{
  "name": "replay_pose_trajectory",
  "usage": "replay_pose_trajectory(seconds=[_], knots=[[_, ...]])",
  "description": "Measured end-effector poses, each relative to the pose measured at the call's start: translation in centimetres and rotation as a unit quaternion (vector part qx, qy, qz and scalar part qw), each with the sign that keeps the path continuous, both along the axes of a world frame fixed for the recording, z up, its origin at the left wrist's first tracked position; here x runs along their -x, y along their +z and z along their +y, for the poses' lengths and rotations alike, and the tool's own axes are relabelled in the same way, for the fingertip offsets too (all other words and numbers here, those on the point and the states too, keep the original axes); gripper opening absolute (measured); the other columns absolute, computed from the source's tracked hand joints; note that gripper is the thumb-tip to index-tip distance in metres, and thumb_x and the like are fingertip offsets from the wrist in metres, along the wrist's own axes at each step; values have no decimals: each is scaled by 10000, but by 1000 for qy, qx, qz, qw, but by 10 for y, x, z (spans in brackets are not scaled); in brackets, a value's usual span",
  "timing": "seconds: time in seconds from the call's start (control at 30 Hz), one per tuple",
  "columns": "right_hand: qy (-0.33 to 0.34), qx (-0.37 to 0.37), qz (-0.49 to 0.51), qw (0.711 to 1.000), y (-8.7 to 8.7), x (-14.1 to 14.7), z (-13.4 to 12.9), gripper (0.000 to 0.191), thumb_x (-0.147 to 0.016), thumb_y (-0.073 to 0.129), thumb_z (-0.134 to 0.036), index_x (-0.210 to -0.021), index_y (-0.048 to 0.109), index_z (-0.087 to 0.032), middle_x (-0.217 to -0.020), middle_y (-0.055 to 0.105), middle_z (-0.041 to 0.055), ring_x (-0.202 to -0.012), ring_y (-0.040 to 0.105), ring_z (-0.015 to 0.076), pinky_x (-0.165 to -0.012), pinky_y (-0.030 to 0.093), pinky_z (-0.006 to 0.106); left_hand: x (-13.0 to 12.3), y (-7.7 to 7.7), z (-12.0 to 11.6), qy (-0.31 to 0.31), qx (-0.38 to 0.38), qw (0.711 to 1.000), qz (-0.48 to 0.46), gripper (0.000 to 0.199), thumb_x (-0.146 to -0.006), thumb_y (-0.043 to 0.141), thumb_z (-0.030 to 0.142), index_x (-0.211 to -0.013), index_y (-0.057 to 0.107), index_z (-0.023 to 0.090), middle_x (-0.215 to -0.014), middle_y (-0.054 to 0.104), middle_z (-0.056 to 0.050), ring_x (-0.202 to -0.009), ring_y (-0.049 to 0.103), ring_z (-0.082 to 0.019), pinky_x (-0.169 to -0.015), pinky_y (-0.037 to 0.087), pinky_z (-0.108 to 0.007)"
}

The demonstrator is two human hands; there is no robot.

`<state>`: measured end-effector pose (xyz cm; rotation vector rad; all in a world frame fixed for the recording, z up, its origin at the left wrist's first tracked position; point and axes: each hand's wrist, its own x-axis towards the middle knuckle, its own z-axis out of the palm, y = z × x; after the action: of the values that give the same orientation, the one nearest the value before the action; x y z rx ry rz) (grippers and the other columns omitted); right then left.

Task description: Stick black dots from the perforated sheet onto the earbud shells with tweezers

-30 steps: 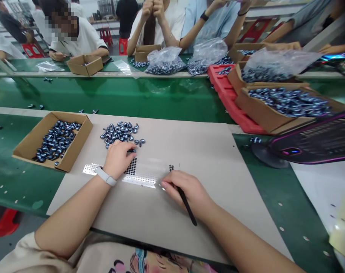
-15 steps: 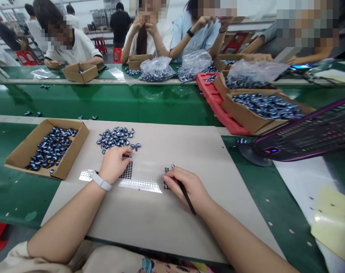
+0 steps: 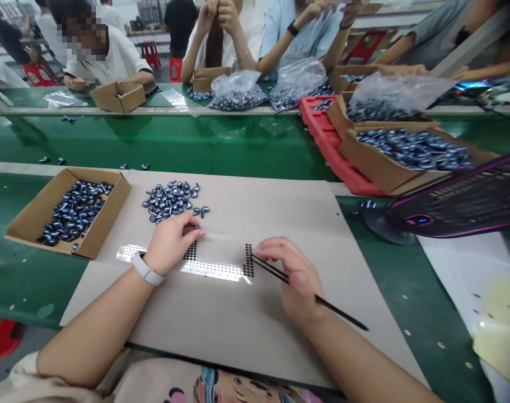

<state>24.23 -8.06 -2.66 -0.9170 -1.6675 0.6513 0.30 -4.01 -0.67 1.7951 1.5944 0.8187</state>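
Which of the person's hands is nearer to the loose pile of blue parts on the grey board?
Left. The left hand is just at the near edge of the pile; the right hand is farther off, to the right, holding black tweezers.

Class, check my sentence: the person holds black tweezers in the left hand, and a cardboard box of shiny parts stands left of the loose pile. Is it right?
One detail is wrong: the head view shows the black tweezers in the right hand, not the left hand. The cardboard box of shiny parts does stand left of the loose pile.
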Motion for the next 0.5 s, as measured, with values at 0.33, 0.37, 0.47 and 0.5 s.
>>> replay_pose_trajectory(seconds=[0.33, 0.37, 0.47, 0.5], knots=[[-53, 0, 28, 998, 6, 5, -19, 162, -931, 578, -413, -929, 588, -252, -702, 650, 34, -635, 650, 199, -581, 523, 351, -35, 6, -33, -42, 249, 921, -296, 217, -644, 798, 260, -832, 717, 187, -552, 612, 26, -512, 550, -122, -511, 423, -244], [-35, -8, 28, 999, 8, 6, -19, 87, -928, 599, -339, -937, 561, -262, -719, 655, 24, -648, 657, 190, -595, 529, 346, -36, 7, -33, -38, 250, 923, -289, 216, -642, 799, 263, -829, 723, 188, -540, 600, 31, -498, 534, -119, -497, 412, -242], [46, -41, -10, 998, 14, 7, -18, 68, -941, 580, -264, -906, 523, -269, -698, 644, 13, -610, 632, 170, -587, 510, 340, -38, 8, -34, -38, 262, 926, -267, 219, -639, 802, 274, -830, 734, 191, -525, 585, 38, -475, 501, -111, -472, 385, -236], [71, -46, -33, 996, 16, 6, -17, 68, -952, 562, -266, -897, 521, -268, -687, 639, 15, -589, 614, 165, -574, 496, 337, -38, 8, -34, -40, 267, 926, -264, 219, -637, 802, 274, -829, 736, 192, -525, 585, 38, -475, 498, -110, -470, 381, -235]])
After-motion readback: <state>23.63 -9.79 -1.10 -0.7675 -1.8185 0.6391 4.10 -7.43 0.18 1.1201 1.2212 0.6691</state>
